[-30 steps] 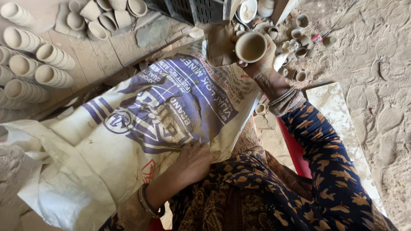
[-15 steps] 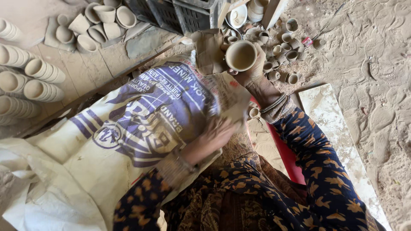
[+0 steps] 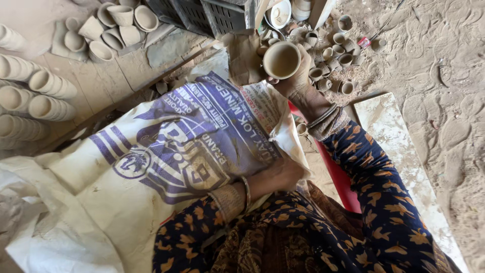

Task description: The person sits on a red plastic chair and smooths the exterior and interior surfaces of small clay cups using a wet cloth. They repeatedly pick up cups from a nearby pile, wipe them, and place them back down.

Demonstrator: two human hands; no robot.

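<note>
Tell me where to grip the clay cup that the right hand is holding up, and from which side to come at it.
Grip the clay cup around its outer wall, coming from the side or from beneath. Its round open mouth faces the camera, so the thin rim and hollow are poor places to pinch. The right hand already cradles it this way, fingers wrapped around the wall from below.

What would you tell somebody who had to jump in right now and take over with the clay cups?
Right hand: raised, gripping one unfired clay cup, mouth facing the camera.
Left hand: empty, resting on the edge of the printed woven sack over the lap.
Nearby: small clay cups lie scattered on the sandy ground beyond the right hand; rows of stacked cups lie at left; more cups sit by the dark crate.
Done: one cup is in hand.
Left: that cup is not yet set down.
</note>
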